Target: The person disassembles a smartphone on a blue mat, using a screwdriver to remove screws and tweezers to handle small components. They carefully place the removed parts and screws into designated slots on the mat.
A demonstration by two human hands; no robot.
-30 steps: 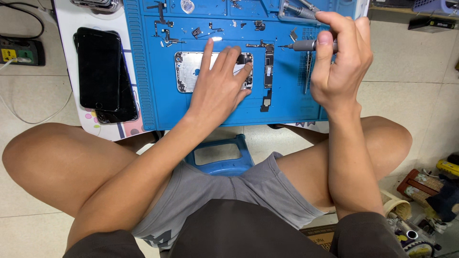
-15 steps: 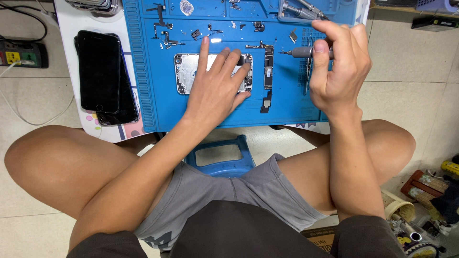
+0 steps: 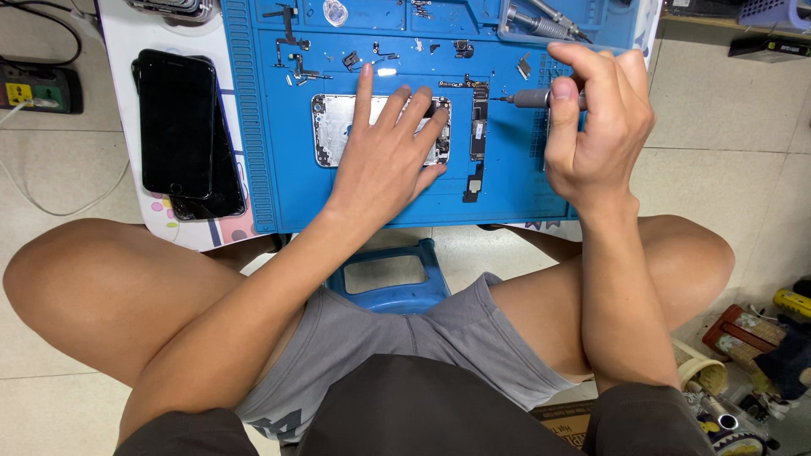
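Observation:
My left hand [image 3: 390, 150] lies flat, fingers spread, on an opened silver phone housing [image 3: 329, 128] on the blue work mat [image 3: 262, 127]. My right hand [image 3: 596, 127] grips a grey screwdriver [image 3: 528, 99], its tip pointing left toward a narrow circuit board [image 3: 479, 128] just right of the housing. Small screws and metal parts [image 3: 291, 61] are scattered over the mat above the housing.
Two dark phone screens [image 3: 182, 135] are stacked on the white table left of the mat. More screwdrivers [image 3: 545, 21] sit in a tray at the mat's top right. A power strip [image 3: 38, 89] lies on the floor at left, a blue stool [image 3: 390, 283] below me, tools [image 3: 748, 346] at lower right.
My right hand has shifted slightly, bringing the screwdriver tip nearer the circuit board. My left hand has stayed on the housing.

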